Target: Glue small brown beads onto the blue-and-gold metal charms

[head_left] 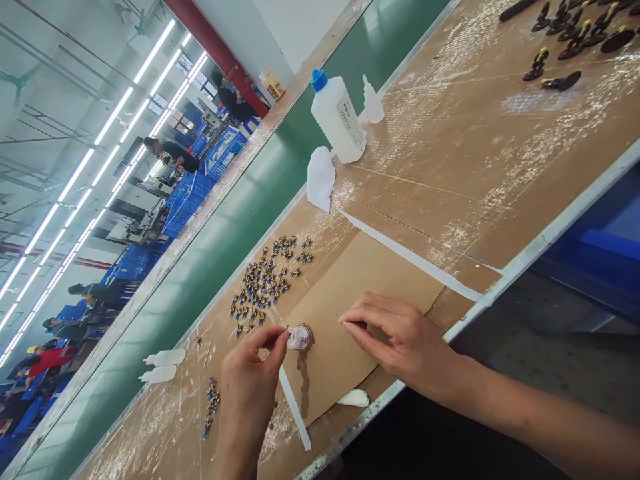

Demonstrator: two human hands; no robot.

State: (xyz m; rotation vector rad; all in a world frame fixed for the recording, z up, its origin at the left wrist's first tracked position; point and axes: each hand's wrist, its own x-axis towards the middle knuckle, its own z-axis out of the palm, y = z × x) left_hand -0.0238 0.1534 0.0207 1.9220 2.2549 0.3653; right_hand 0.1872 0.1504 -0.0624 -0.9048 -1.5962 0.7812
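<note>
Over the cardboard sheet (360, 287), my left hand (255, 367) is closed in a pinch at the left edge of a small round container (301, 338) with whitish contents. A tiny dark tip shows between its thumb and index finger; what it belongs to is hidden. My right hand (390, 333) hovers over the right part of the cardboard, its fingertips drawn together; anything between them is too small to make out. Many small blue and gold pieces (263, 280) lie in a cluster beyond my left hand, and a smaller group (212, 400) lies to its left.
A white bottle with a blue cap (340, 120), a small dropper bottle (373, 103) and a white cloth or paper (321, 179) stand or lie farther back. Two small white bottles (163, 367) lie left. Dark figurines (575, 40) are at upper right. People sit beyond the green divider (230, 233).
</note>
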